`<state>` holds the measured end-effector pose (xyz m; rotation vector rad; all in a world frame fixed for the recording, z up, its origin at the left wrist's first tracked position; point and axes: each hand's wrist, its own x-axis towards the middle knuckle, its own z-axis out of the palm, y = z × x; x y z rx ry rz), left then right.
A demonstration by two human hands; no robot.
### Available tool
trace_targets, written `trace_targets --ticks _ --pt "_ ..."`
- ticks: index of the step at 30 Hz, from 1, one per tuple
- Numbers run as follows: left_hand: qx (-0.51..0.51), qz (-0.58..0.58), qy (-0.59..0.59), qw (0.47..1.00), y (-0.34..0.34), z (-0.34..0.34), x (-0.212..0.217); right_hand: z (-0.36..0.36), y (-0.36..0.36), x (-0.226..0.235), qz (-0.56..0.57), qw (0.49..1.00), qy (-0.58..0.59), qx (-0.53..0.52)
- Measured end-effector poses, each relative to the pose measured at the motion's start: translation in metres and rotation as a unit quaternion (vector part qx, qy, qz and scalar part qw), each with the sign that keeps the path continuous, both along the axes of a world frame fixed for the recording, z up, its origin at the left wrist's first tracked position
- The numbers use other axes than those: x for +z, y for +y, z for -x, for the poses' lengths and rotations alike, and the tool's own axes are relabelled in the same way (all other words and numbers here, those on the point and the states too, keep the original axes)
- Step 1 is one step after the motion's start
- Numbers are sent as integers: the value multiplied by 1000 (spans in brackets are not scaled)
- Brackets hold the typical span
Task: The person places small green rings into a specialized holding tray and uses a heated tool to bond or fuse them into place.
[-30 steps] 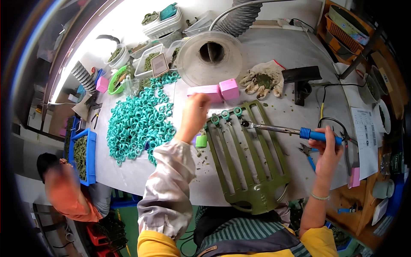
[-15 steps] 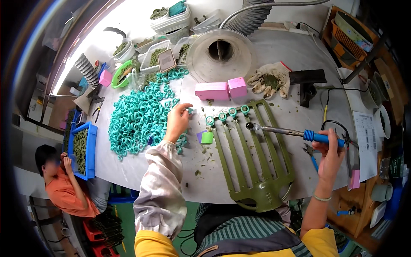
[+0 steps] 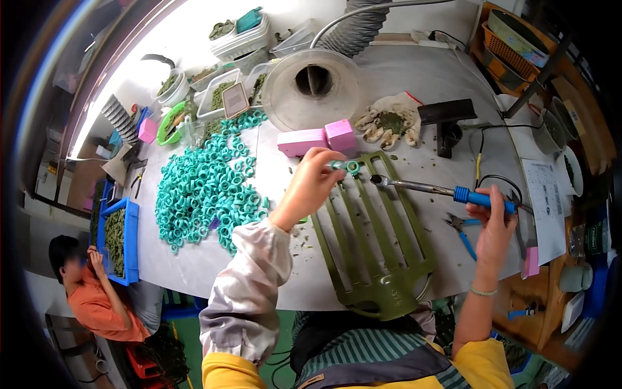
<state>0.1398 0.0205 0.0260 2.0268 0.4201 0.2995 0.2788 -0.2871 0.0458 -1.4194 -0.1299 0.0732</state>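
My right hand (image 3: 495,223) grips the blue handle of a soldering iron (image 3: 424,188) with a metal shaft. Its dark tip hangs by the upper end of an olive-green slotted plastic part (image 3: 392,285), which lies in front of me with its long bars pointing away. Over the far left ends of those bars is my left hand (image 3: 308,185), thumb and fingers pinched together. Small teal rings sit at the bar ends; one ring (image 3: 353,167) shows just right of my fingertips, while others are covered. What the pinch holds is hidden.
A heap of teal rings (image 3: 201,188) spreads on the left. Beyond the part stand pink blocks (image 3: 303,141), a clear funnel hood (image 3: 275,97) and a stained glove (image 3: 389,121). Pliers (image 3: 463,233) lie near my right hand. A person in orange (image 3: 103,305) sits at far left beside a blue bin (image 3: 133,233).
My left hand has moved right, from beside the ring heap to the ringed bar ends. The soldering iron stays at about the same place over the part. The whole view has shifted slightly.
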Motion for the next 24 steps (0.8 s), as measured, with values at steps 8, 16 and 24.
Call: trace_targets --ticks 8,16,24 --pt "-21 -289 -78 954 -24 -53 -28 -13 8 -20 -23 1000 13 -1" --pt "-39 -295 -64 953 -21 -64 -38 -15 20 -24 -29 999 26 8" --pt "-33 -281 -127 951 -17 -59 -32 -13 -9 -5 -6 999 0 -38"
